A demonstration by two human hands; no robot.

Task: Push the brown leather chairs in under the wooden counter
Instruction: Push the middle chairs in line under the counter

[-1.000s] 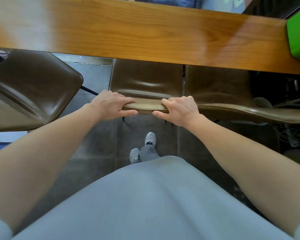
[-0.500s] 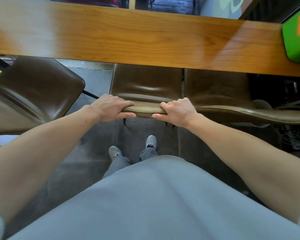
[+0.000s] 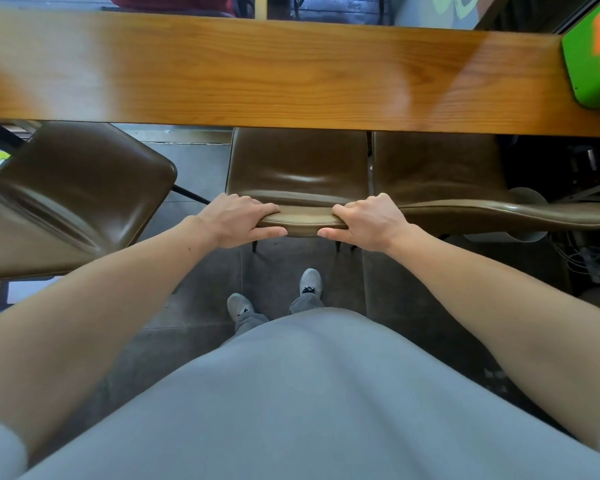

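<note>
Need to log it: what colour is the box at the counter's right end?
Bright green box with an orange-and-white label, on the wooden counter; seen in the head view.

front of the middle chair's seat [image 3: 297,161] under the wooden counter [image 3: 257,74]

both hands grip the middle chair [image 3: 297,168] backrest under the counter [image 3: 257,71].

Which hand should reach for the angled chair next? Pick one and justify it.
Left. The left hand grips the middle chair's backrest on the side nearest the angled chair, which sits skewed and mostly out from the counter. The right hand would have to cross over.
</note>
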